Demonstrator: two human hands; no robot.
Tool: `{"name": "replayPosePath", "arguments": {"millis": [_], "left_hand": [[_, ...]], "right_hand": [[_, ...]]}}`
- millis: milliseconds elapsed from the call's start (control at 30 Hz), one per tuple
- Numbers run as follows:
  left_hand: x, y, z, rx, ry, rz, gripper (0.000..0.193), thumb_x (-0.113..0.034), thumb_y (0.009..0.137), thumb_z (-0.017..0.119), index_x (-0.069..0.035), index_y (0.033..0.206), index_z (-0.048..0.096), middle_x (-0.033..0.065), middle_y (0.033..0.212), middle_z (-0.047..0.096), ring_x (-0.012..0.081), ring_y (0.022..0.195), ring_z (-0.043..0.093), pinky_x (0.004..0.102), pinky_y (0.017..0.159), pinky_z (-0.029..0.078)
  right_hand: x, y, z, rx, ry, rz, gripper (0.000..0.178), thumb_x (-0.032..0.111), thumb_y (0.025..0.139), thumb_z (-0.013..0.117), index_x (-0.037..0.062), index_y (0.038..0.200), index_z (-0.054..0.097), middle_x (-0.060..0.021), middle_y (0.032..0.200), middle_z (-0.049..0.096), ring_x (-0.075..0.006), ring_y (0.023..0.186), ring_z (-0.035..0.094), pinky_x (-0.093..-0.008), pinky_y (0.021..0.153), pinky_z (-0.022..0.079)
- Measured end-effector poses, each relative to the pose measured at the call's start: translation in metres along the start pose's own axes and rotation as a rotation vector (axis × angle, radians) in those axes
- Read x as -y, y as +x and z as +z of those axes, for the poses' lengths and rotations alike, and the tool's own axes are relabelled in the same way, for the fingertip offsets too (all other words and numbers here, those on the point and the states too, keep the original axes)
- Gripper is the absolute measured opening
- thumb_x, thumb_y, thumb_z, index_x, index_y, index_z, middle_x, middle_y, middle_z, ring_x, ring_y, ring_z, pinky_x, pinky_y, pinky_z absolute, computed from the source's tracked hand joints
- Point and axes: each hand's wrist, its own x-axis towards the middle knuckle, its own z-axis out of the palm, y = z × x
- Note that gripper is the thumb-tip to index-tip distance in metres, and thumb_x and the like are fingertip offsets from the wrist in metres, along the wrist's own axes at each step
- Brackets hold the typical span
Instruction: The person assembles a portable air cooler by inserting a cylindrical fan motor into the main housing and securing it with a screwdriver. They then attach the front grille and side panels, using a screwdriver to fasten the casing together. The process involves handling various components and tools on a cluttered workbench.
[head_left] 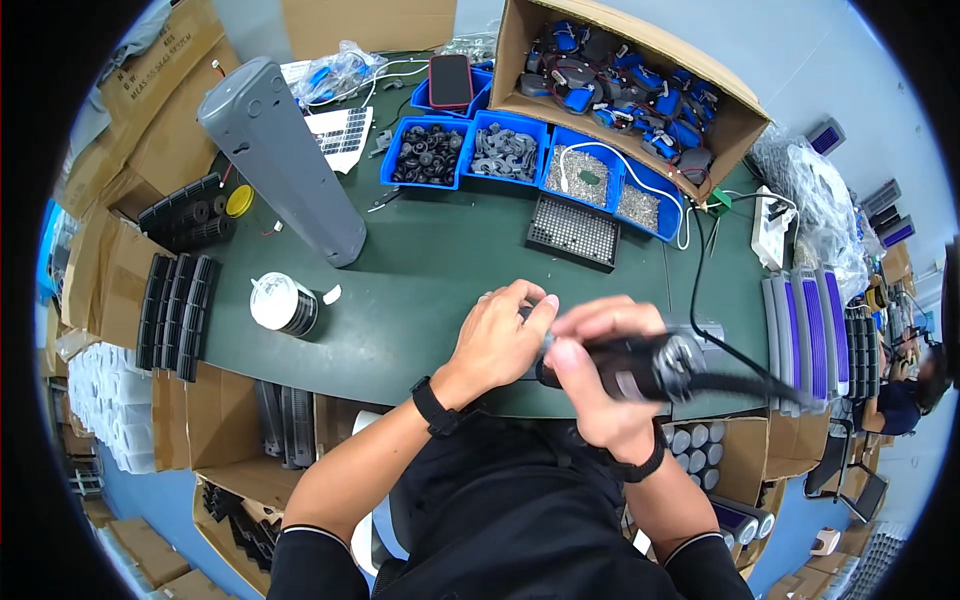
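Note:
A black electric screwdriver lies across the grip of my right hand, its cable running off to the right. Motion blurs that hand and the tool. The fingers of my left hand are pinched together just left of the tool's front end, close over the green tabletop. A small dark piece shows at their tips, too hidden to name. Beyond both hands sits a black perforated screw tray.
Blue bins hold black knobs, grey clips and screws. Behind them is a carton of blue-wrapped parts. A tall grey housing and a white tub stand left. Purple-grey panels line the right edge.

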Motion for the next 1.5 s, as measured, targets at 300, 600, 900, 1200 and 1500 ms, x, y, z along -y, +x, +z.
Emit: {"name": "replayPosePath", "arguments": {"millis": [300, 600, 900, 1200, 1500], "left_hand": [[-0.018, -0.004, -0.005, 0.014, -0.012, -0.087, 0.042, -0.039, 0.101, 0.057, 0.0, 0.113, 0.072, 0.025, 0.103, 0.074, 0.0399, 0.099, 0.069, 0.051, 0.092, 0.052], [-0.004, 0.0, 0.0, -0.048, 0.046, -0.04, 0.039, -0.034, 0.1, 0.057, 0.0, 0.112, 0.071, 0.0236, 0.096, 0.077, 0.0447, 0.101, 0.068, 0.0523, 0.092, 0.053], [-0.001, -0.001, 0.001, -0.08, 0.041, -0.028, 0.037, -0.034, 0.104, 0.059, -0.001, 0.121, 0.064, 0.021, 0.09, 0.074, 0.0372, 0.089, 0.071, 0.0456, 0.084, 0.054], [0.01, -0.022, 0.021, -0.316, -0.198, -0.005, 0.035, -0.02, 0.11, 0.048, 0.0, 0.137, 0.056, 0.0116, 0.1, 0.073, 0.0178, 0.082, 0.061, 0.034, 0.079, 0.049], [-0.004, -0.023, 0.017, -0.3, -0.327, -0.145, 0.038, -0.015, 0.104, 0.053, 0.001, 0.138, 0.054, 0.0124, 0.099, 0.072, 0.0295, 0.093, 0.061, 0.0435, 0.095, 0.044]], "right_hand": [[0.005, -0.01, 0.006, 0.046, -0.088, -0.015, 0.022, -0.005, 0.088, 0.081, 0.0008, 0.1, 0.063, -0.0033, 0.091, 0.071, -0.0096, 0.079, 0.069, -0.0272, 0.073, 0.056], [-0.009, 0.0, 0.014, -0.018, 0.107, 0.069, 0.036, -0.009, 0.087, 0.077, 0.0005, 0.109, 0.05, -0.0159, 0.093, 0.067, -0.0171, 0.079, 0.068, -0.0323, 0.072, 0.058], [0.0, 0.002, 0.002, 0.089, 0.106, 0.154, 0.035, -0.007, 0.088, 0.076, 0.0015, 0.11, 0.05, -0.0179, 0.101, 0.067, -0.017, 0.083, 0.068, -0.0296, 0.073, 0.058], [-0.008, 0.078, -0.001, -0.175, 0.195, 0.073, 0.025, -0.001, 0.089, 0.077, -0.0018, 0.106, 0.057, -0.0191, 0.091, 0.071, -0.0152, 0.066, 0.065, -0.0303, 0.063, 0.058], [-0.044, 0.078, 0.009, -0.209, 0.022, 0.291, 0.016, -0.001, 0.088, 0.081, -0.001, 0.096, 0.068, -0.0092, 0.088, 0.07, -0.0109, 0.074, 0.067, -0.0263, 0.065, 0.055]]}}
